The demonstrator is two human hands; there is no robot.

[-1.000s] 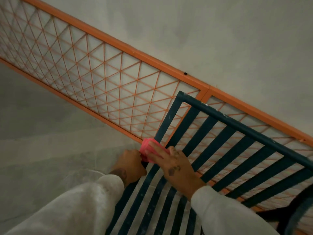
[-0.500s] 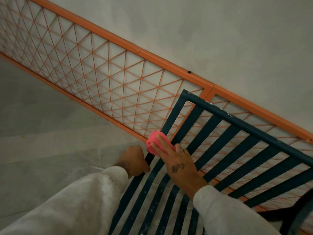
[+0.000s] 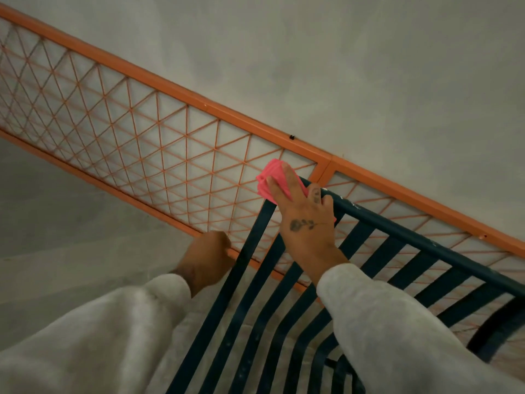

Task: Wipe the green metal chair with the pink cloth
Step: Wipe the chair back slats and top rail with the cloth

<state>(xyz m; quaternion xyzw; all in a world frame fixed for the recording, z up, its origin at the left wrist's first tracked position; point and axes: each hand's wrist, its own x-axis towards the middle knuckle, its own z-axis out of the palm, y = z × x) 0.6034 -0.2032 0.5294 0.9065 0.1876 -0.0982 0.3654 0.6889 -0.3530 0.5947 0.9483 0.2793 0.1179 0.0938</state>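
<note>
Brightness: dim and flat, a grey-green cast over the wall (image 3: 369, 66) and floor (image 3: 56, 223).
Light source: not in view; soft, diffuse, no clear direction.
Shadows: faint and soft-edged; the floor darkens slightly below the orange lattice panel (image 3: 142, 137).
Glare: none; the pink cloth (image 3: 272, 177) is the most saturated patch.
Blur: the left hand (image 3: 207, 258) is smeared and soft; both sleeves (image 3: 397, 336) at the bottom are out of focus.
Sharpness: the right hand (image 3: 308, 223) is fairly crisp, as are the chair slats (image 3: 383, 245) near it.
Distortion: wide-angle; the panel's straight rails bow slightly toward the left edge.
Noise: mottled, compressed texture on the wall.
</note>
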